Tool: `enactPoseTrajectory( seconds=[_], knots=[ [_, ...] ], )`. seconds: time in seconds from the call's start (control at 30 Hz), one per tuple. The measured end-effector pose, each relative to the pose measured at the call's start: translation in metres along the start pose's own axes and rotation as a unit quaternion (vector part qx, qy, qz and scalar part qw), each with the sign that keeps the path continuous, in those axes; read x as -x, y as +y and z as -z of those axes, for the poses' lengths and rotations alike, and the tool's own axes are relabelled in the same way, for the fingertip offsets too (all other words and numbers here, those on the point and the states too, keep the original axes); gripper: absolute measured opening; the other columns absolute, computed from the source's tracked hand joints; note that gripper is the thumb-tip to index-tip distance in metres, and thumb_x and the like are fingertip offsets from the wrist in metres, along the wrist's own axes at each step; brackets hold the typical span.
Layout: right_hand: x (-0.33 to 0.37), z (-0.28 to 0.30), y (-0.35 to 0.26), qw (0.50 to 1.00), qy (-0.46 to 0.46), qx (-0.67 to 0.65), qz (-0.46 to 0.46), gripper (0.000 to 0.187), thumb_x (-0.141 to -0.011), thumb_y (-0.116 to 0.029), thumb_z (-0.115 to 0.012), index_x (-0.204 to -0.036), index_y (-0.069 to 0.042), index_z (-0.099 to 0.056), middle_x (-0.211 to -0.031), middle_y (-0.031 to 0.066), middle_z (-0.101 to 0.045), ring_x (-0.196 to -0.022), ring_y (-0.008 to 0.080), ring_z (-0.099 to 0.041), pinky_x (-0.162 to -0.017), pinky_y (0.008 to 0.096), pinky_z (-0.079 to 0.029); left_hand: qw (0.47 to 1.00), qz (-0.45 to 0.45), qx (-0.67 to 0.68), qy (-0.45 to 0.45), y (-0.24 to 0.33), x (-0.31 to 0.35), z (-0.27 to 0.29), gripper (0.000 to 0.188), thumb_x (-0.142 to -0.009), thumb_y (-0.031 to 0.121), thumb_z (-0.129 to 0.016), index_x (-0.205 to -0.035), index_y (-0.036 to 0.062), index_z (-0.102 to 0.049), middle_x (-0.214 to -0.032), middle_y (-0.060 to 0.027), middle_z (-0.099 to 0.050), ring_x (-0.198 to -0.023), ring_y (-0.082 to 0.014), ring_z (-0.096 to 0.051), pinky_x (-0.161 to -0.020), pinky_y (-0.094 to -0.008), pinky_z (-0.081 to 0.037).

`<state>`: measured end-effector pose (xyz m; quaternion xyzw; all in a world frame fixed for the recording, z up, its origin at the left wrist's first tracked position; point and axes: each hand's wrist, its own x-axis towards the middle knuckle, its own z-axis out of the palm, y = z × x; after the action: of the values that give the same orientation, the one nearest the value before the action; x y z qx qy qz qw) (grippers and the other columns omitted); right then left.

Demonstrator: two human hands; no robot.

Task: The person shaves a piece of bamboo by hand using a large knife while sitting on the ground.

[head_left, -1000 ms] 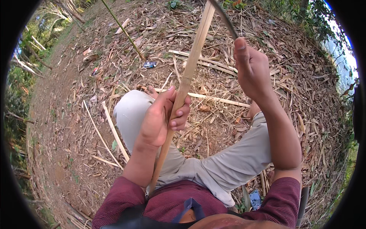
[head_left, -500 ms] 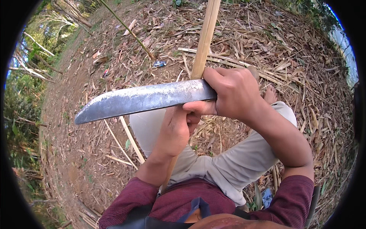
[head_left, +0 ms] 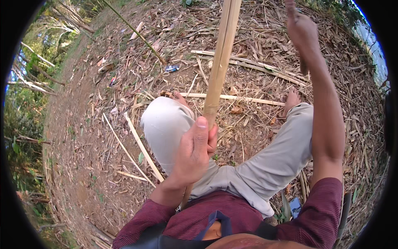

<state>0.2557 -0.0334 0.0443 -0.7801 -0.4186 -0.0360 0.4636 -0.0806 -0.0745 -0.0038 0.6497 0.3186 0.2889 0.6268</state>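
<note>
A long pale bamboo strip rises from near my waist past the top of the view, with a lengthwise split line showing in its upper part. My left hand is closed round it between my knees, thumb lying along its front. My right hand is raised far out at the upper right, apart from the strip. It is closed on the machete, whose short brown handle end shows below the fist. The blade cannot be made out clearly at this angle.
Split bamboo lengths lie beyond my feet, and another strip crosses between them. Thin strips rest left of my knee. A green stalk stands at the far left. A blue packet lies on the leaf litter.
My right hand has swung the machete up and away to the right, off the bamboo strip. The left hand keeps its hold, its thumb now along the strip's front.
</note>
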Motion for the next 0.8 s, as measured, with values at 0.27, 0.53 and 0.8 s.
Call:
enactPoseTrajectory(
  seconds=[0.27,0.53,0.8],
  knots=[
    [0.061,-0.012,-0.019,0.946,-0.146,-0.278,0.078,0.062,-0.096,-0.068,-0.038,-0.074,-0.011,-0.048,-0.055,-0.0075,-0.038,-0.043,0.0027,-0.037,-0.038,0.0199,-0.030,0.990,0.043,0.132,0.007,0.018,-0.044,0.008,0.050,-0.106,0.049,-0.032,-0.096,0.0038,-0.052,-0.066,-0.0050,-0.051,-0.042,-0.0076,-0.038,-0.037,-0.0203,-0.032],
    [0.083,-0.023,-0.035,0.954,-0.206,-0.186,0.113,0.063,-0.096,-0.056,-0.055,-0.075,0.001,-0.069,-0.052,0.0045,-0.054,-0.049,0.0116,-0.051,-0.046,0.0326,-0.038,0.988,0.046,0.147,-0.007,0.019,-0.048,0.000,0.046,-0.107,0.042,-0.034,-0.105,0.0008,-0.053,-0.064,-0.0074,-0.054,-0.040,-0.0076,-0.038,-0.036,-0.0201,-0.030],
    [0.078,-0.019,-0.037,0.913,-0.233,-0.333,0.025,0.046,-0.103,-0.044,-0.048,-0.098,-0.001,-0.063,-0.057,0.0034,-0.059,-0.049,0.0089,-0.058,-0.043,0.0238,-0.044,0.990,0.047,0.132,-0.007,0.005,-0.051,-0.003,0.043,-0.108,0.039,-0.034,-0.104,0.0010,-0.053,-0.063,-0.0070,-0.054,-0.040,-0.0047,-0.032,-0.037,-0.0185,-0.026]
  ],
)
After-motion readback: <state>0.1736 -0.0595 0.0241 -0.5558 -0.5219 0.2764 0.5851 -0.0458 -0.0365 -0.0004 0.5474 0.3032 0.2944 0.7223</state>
